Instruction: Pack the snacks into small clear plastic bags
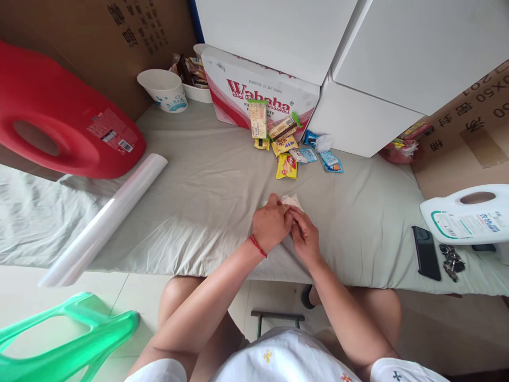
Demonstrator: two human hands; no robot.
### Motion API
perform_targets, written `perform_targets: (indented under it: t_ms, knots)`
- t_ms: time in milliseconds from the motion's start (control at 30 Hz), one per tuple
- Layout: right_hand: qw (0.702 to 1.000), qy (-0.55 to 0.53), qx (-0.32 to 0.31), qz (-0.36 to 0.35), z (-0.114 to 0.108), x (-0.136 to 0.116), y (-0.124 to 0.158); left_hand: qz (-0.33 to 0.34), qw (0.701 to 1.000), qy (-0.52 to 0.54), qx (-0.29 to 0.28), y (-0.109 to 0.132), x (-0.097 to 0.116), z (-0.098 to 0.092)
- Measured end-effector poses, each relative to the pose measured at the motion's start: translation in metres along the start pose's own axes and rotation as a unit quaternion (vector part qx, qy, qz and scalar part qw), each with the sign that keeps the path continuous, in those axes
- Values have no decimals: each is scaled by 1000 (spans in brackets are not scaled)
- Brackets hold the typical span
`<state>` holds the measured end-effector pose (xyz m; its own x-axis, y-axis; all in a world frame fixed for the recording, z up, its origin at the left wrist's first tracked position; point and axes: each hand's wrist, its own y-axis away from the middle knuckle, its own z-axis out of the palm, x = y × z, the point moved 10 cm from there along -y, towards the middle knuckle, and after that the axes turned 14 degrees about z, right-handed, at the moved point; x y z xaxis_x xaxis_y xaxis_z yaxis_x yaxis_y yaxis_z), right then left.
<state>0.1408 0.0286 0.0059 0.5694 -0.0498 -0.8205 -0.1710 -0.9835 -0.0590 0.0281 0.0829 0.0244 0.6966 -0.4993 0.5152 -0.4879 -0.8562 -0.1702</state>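
My left hand [271, 224], with a red cord at the wrist, has its fingers curled in a pinch. My right hand [305, 233] meets it, thumb and fingers pinched together. Between them and just beyond is a small whitish packet [292, 201], perhaps of clear plastic; my fingers hide much of it. Both hands grip its near edge, low over the grey cloth. Farther off lie small wrapped snacks: a yellow and red packet [287, 166], a yellow packet [284, 145], blue packets [331, 161] and a pale bar with a green end [258, 119].
Behind the snacks stands a Wahaha carton [222, 90] against white cabinets. A paper cup [163, 91], a large red jug [75, 116] and a plastic roll [107, 217] are on the left. To the right are a white bottle [465, 217], a phone [426, 253] and keys [452, 261].
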Motion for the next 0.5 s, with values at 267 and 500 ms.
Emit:
perform_targets:
  t_ms: [267,500]
  knots:
    - [1000,5,27,4,-2,8,4,27,999,5,26,1,-12,1]
    - [998,-16,-34,51,1,22,2,53,998,-9,-37,0,-17,11]
